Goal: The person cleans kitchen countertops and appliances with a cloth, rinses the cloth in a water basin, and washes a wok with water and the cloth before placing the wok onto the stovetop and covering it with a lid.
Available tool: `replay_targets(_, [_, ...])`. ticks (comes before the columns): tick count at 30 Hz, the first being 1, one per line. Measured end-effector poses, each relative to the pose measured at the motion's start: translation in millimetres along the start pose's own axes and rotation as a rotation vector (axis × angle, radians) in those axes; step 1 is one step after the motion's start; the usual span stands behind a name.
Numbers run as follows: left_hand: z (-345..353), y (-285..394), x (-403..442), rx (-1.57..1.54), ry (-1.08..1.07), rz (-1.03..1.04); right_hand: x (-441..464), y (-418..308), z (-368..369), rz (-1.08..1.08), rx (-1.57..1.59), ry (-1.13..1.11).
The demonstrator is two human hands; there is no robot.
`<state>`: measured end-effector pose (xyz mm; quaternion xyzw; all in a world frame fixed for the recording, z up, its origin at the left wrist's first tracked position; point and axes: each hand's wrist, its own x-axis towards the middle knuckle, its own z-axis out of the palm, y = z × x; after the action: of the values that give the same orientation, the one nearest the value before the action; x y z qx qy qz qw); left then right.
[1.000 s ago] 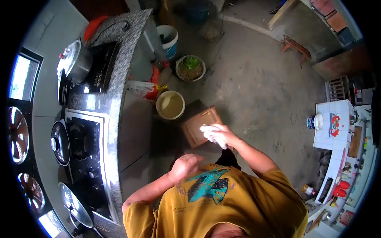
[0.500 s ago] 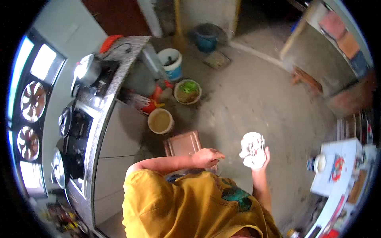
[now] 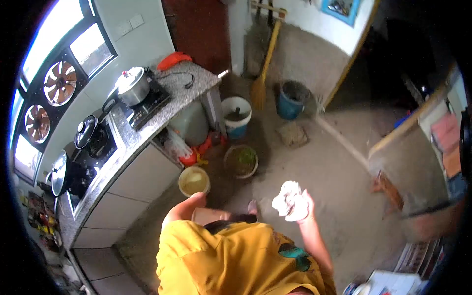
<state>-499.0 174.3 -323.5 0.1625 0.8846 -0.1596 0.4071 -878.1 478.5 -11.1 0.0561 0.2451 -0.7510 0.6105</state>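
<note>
My right hand point(image 3: 308, 206) is out in front to the right, its fingers closed round a crumpled white cloth point(image 3: 290, 200) that bunches up above the palm. On the left, my left hand point(image 3: 197, 199) shows only as a small blurred shape at the end of a foreshortened arm, and its fingers cannot be made out. Nearest to it are a cream bucket point(image 3: 194, 181) and a pinkish-brown stool-like thing point(image 3: 209, 215), partly covered by my arm and yellow shirt.
A granite counter point(image 3: 130, 142) with a pot point(image 3: 132, 87) and pans runs along the left. On the floor ahead are a white-and-blue bucket point(image 3: 236, 115), a basin with greens point(image 3: 241, 161), a blue bucket point(image 3: 291, 101) and a broom point(image 3: 265, 64). A white box point(image 3: 393, 284) stands lower right.
The view has swung, showing more of the doorway side. My left arm has pulled back from across my front towards the left. The cloth stays in my right hand.
</note>
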Motion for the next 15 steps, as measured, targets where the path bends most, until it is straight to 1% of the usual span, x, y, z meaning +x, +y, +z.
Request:
replay_targets(1, [-2.4, -37.2, 0.2, -0.147, 0.032, -0.144, 21.9, -23.0, -1.3, -0.001, -0.034, 0.016])
replay_targets(2, [-6.3, -53.0, -9.5, -0.294, 0.039, -0.265, 42.2, -41.5, 2.8, 0.002, -0.037, -0.032])
replay_targets(3, [-6.9, -66.0, -3.3, -0.395, 0.09, -0.37, 57.7, -61.1, 11.8, -0.002, -0.03, -0.068])
replay_targets(4, [-29.3, -84.0, -3.4, -0.44, 0.09, -0.384, 66.3, -80.8, 19.3, -0.008, -0.019, -0.087])
replay_targets(5, [-42.2, -104.8, -3.3, -0.407, 0.071, -0.393, 78.5, -81.0, 9.4, -0.003, -0.002, -0.046])
replay_targets(6, [-73.7, -128.5, -5.2, -0.381, 0.087, -0.403, 87.3, -103.2, 16.5, -0.001, -0.015, -0.002])
replay_targets(8, [-133.0, -171.7, -6.7, -0.332, 0.123, -0.411, 107.3, -146.2, 3.8, -0.067, -0.078, 0.029])
replay_targets(10, [-166.1, -211.6, 10.5, -0.293, 0.176, -0.42, 126.9, -181.4, -14.5, -0.087, -0.104, 0.11])
replay_targets(11, [-181.3, -229.3, 20.2, -0.268, 0.222, -0.435, 141.1, -195.4, -31.2, -0.06, -0.069, 0.144])
replay_targets(13, [-190.7, -243.2, 47.0, -0.175, 0.366, -0.481, 159.5, -222.5, -65.2, -0.023, -0.054, 0.175])
replay_targets(14, [-198.0, -247.9, 53.7, -0.206, 0.328, -0.469, 171.2, -238.2, -81.6, -0.009, -0.066, 0.17])
replay_targets(15, [-206.0, -251.5, 57.4, -0.24, 0.289, -0.458, 190.0, -258.4, -96.8, 0.036, -0.122, 0.236])
